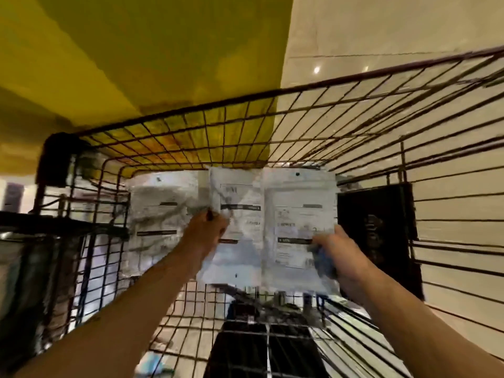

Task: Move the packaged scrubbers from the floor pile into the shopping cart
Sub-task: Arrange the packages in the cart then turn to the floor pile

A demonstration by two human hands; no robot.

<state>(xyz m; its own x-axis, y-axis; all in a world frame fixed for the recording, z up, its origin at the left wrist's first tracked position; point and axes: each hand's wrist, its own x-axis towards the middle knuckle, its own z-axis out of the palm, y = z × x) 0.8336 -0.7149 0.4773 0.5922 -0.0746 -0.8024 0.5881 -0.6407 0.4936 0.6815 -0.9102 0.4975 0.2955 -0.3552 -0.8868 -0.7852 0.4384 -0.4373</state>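
I look down into a dark wire shopping cart (300, 91). Three white printed scrubber packets lie side by side on its floor. My left hand (207, 230) grips the edge of the middle packet (240, 203). My right hand (341, 255) holds the lower right corner of the right packet (300, 214), with something blue under its fingers. The left packet (158, 214) lies flat beside my left hand, untouched. The frame is blurred, so the print on the packets is unreadable.
A black flat box (379, 230) stands against the cart's right wall. A black panel (261, 347) lies at the near end of the cart floor. A yellow surface (136, 64) is beyond the cart's far end, and pale tiles (381, 31) lie to the right.
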